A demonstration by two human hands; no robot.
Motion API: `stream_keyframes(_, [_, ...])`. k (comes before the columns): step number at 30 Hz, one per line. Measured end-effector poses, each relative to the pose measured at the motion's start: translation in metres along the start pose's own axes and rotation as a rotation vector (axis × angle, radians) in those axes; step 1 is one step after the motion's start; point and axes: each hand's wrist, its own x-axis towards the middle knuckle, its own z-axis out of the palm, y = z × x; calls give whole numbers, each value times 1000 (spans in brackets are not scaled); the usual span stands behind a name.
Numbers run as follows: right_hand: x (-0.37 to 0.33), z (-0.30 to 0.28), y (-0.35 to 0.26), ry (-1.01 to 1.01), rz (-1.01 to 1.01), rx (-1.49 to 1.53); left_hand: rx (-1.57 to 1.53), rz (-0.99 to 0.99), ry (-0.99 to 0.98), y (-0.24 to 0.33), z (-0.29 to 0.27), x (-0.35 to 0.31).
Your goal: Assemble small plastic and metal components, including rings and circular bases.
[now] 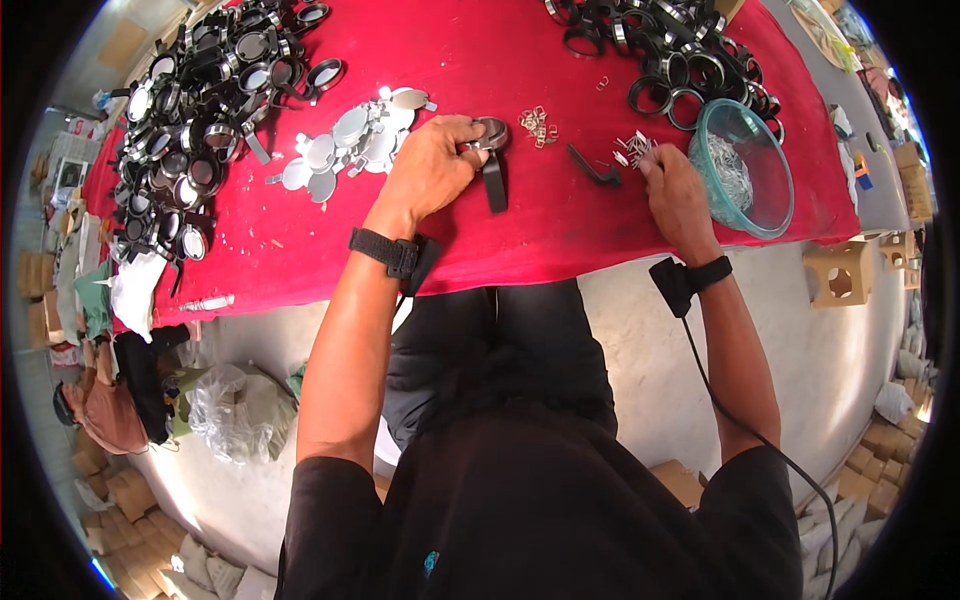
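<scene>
My left hand is closed around a round black-rimmed piece whose flat black handle hangs toward the table's near edge. At the right, my right hand has its fingertips pinched together at a small heap of silvery metal pins; whether a pin is between them I cannot make out. Between my hands lie a curved black lever and a pile of small wire clips. Beside my left hand is a spread of grey metal discs with tabs.
A translucent green bowl of metal pins stands just right of my right hand. Black rimmed pieces with discs are heaped at the left, and open black rings at the far right. All lie on a red cloth.
</scene>
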Motion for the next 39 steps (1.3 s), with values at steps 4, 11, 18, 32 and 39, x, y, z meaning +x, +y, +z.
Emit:
stream_keyframes(4, [13, 11, -71, -159, 272, 480, 32, -78, -66, 5, -1, 0])
stream_keyframes(11, [31, 69, -107, -366, 224, 877, 67, -63, -14, 10, -1, -2])
stream_keyframes(18, [45, 82, -112, -343, 385, 989, 44, -90, -7, 14, -1, -6])
stream_keyframes(32, [46, 94, -108, -280, 394, 1100, 25, -131, -10, 17, -1, -6])
stream_keyframes(39, [45, 106, -112, -143, 408, 1105, 26, -102, -3, 15, 0, -6])
